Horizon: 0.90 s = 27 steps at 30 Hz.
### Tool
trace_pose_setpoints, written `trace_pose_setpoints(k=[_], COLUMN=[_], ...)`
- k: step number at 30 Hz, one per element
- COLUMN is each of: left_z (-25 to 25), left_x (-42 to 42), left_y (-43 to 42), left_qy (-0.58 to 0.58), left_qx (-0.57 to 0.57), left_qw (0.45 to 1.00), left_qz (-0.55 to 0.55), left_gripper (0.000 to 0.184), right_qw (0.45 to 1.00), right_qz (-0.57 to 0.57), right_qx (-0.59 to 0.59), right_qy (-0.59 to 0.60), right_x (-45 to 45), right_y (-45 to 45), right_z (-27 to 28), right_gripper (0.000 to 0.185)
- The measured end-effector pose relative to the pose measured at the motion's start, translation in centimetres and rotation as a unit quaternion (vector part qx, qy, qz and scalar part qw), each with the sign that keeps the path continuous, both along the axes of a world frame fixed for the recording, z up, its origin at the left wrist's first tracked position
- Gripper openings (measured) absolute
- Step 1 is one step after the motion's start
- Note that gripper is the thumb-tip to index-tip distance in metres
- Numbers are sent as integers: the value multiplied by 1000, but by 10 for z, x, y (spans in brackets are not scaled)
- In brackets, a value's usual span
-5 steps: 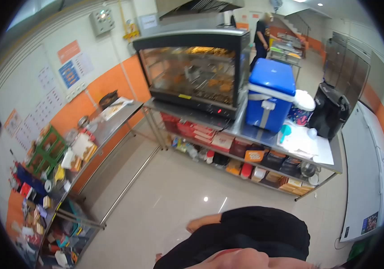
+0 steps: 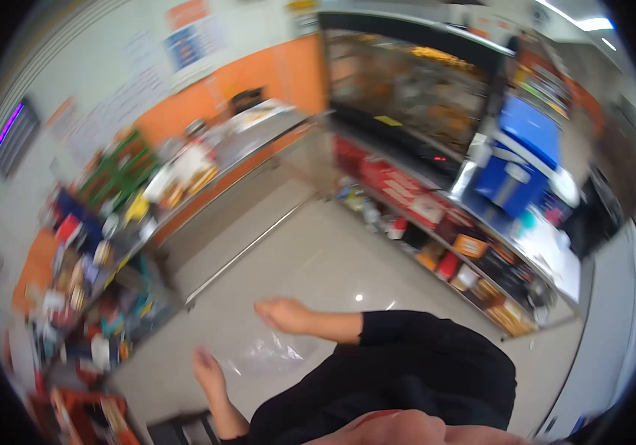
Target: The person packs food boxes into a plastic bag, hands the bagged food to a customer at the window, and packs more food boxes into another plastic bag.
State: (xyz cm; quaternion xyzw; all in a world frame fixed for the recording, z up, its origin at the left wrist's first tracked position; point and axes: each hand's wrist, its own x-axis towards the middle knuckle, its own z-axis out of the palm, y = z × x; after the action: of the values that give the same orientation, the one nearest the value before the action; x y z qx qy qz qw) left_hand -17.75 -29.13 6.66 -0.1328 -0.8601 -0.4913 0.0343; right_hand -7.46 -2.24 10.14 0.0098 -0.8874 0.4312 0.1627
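Observation:
Both of my hands are out in front of my dark clothing, low over the tiled floor. My right hand (image 2: 282,315) is the upper one in the view, its fingers curled and blurred. My left hand (image 2: 208,369) is lower and further left, fingers bent upward. Between them hangs a clear plastic bag (image 2: 267,357), thin and crumpled, with the floor showing through it. Both hands appear closed on its edges, though motion blur hides the exact grip.
A steel table (image 2: 259,137) along the wall carries a green crate (image 2: 119,167) and packets. At right, a glass food warmer (image 2: 407,81) and a blue cooler (image 2: 518,159) stand on a steel counter. Boxes fill its shelf. An orange-red rack (image 2: 88,415) is at lower left.
The view has swung left, so the warmer and cooler have shifted right. Both hands and the plastic bag have come further into view; earlier they were mostly hidden by my body.

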Motion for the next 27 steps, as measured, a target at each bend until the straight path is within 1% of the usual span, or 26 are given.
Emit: trace_pose_setpoints(k=[1, 2, 3, 4, 5, 6, 7, 8, 9, 10, 11, 12, 13, 14, 15, 16, 17, 18, 20, 21, 22, 23, 24, 25, 26, 27], left_z=[79, 115, 127, 73, 20, 16, -2, -39, -96, -126, -131, -132, -133, -142, -131, -136, -121, -126, -144, -152, -149, -144, -140, -154, -187, -230], left_x=[-10, -9, -10, -31, -51, -56, -77, -72, -55, -52, -54, -56, -53, -57, -64, -75, -94, -109, -141, -155, -178, -197, -214, -236, -259, -271], left_y=[-16, -22, -43, -78, -112, -110, -106, -127, -150, -166, -174, -182, -190, -203, -228, -243, -260, -276, -309, -325, -343, -360, -374, -397, -434, -473], left_qy=[172, 273, 377, 453, 528, 477, 288, -11, -139, -242, -243, -302, -367, -381, -347, -311, -388, -389, -398, -349, -340, -364, -361, -345, -336, -277], left_qx=[32, 88, 131, 54, -19, -115, -188, -308, -226, -133, -125, -157, -190, -186, -205, -221, -167, -158, -44, -69, -63, 199, 447, 528, 534, 699], left_qw=[981, 943, 883, 857, 817, 868, 939, 951, 964, 960, 958, 922, 870, 858, 869, 878, 868, 865, 867, 875, 876, 812, 684, 631, 633, 604], left_qz=[82, 167, 249, 239, 234, 68, 22, 14, 35, 52, 91, 184, 267, 290, 289, 288, 260, 276, 298, 328, 336, 411, 450, 452, 448, 265], left_gripper=[27, 27, 27, 28, 30, 30, 34, 37, 40, 44, 44, 44, 45, 45, 42, 40, 34, 34, 28, 29, 29, 28, 28, 25, 25, 24], right_qw=[976, 931, 878, 803, 860, 923, 963, 924, 848, 797, 785, 774, 756, 787, 817, 807, 788, 780, 695, 694, 658, 617, 617, 659, 687, 731], right_qz=[-23, -44, 20, 71, 89, 126, 188, 283, 389, 513, 513, 509, 535, 520, 496, 499, 489, 503, 445, 454, 448, 435, 437, 510, 570, 605], right_qx=[37, 63, 23, -38, 62, 107, 153, 243, 255, 159, 169, 178, 179, 201, 221, 136, 56, 66, -132, -121, -167, -213, -204, -106, -6, 88], right_qy=[214, 357, 478, 590, 499, 349, 119, -88, -252, -277, -303, -332, -333, -266, -194, -284, -369, -366, -549, -545, -582, -620, -621, -543, -450, -304], right_x=[-26, -48, -76, -103, -120, -151, -184, -198, -215, -231, -249, -271, -296, -325, -353, -382, -412, -441, -492, -519, -545, -561, -568, -577, -592, -605], right_y=[-31, -48, -57, -68, -76, -92, -93, -87, -84, -85, -101, -119, -141, -165, -197, -226, -261, -295, -359, -389, -418, -444, -465, -487, -508, -520], right_z=[59, 83, 73, 60, 46, 22, -51, -122, -188, -211, -220, -224, -228, -234, -216, -203, -186, -181, -176, -173, -164, -159, -155, -144, -132, -126], right_gripper=[18, 25, 26, 26, 31, 24, 16, 12, 12, 11, 11, 13, 13, 13, 13, 14, 15, 15, 31, 31, 35, 39, 39, 39, 38, 28])
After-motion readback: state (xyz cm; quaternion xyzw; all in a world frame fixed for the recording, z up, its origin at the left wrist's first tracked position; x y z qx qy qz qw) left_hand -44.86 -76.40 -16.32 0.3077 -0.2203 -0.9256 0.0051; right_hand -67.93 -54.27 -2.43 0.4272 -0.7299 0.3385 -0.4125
